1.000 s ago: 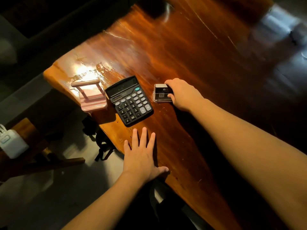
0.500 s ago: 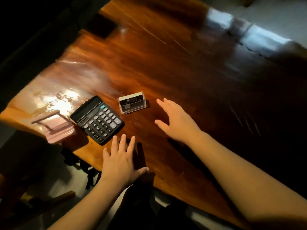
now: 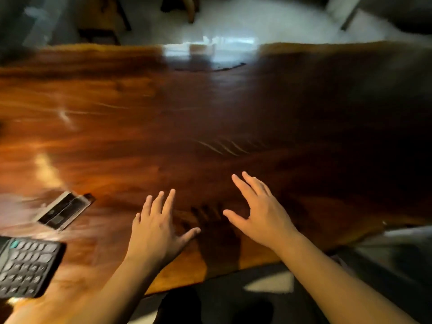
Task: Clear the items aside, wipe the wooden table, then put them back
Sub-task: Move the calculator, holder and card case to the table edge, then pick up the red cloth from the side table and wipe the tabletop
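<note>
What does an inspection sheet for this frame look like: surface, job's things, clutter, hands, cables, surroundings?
Surface: glossy wooden table, glare patches at left and far edge, faint scratches mid-top; frame is motion-blurred.
Job's things: calculator at the left edge, cut off by the frame; small clear box beyond it, lying on the table, blurred.
Clutter: nothing seen.
Hands: left hand open, fingers spread, low over the near edge; right hand open, fingers straight, above the table. Neither holds anything; contact with the wood cannot be told.
Cables: nothing seen.
Surroundings: pale floor beyond the far edge, dark furniture at top left, too blurred to name.
</note>
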A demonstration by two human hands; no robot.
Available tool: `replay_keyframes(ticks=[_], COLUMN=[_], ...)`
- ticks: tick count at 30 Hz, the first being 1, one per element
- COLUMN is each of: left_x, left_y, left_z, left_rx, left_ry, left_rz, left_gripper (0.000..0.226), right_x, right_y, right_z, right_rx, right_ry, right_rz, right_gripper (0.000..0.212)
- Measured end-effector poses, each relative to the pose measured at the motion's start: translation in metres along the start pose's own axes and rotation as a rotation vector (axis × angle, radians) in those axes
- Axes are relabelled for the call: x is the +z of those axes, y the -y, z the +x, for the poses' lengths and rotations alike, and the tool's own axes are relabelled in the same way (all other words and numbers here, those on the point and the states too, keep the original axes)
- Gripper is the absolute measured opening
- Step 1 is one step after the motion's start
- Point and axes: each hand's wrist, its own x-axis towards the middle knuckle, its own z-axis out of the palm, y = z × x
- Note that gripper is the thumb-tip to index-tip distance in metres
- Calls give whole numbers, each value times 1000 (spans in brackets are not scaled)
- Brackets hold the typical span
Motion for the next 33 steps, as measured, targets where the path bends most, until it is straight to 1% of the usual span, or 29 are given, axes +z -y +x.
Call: replay_keyframes(ticks=[4,8,11,16,20,24,27,30,33], left_x=[-7,-1,11,40,65,88,108,132,158], left_y=[-93,-193,-265,-385,-474,-551,-598,-636,-674], left_z=[5,-7,-21,-47,-71,-93,-102,-103,-99], left_rx=[150,338,483,699,837,970,1055,1104,1114], left_ry=[17,54,110,183,257,310,332,341,365], left_rz=[-51,-110,-170,-163,-142,-94,-53,16,94], left_gripper=[124,114,109,106,103,97,92,85,84], right_x=[-32,-65,-88,-116,-128,-130,-129,-129,-126], right_y=[-58,-115,-157,-227,-282,-328,-356,-382,-407], right_z=[-58,-127,-183,-273,-335,-384,-411,-428,-440], right_rx=[87,175,256,415,571,710,838,953,1043], right_ry=[-128,-233,-319,-464,-575,-659,-677,-685,-711], right_rz=[57,117,158,155,200,261,255,261,351], right_gripper=[83,82,80,77,80,82,82,83,80])
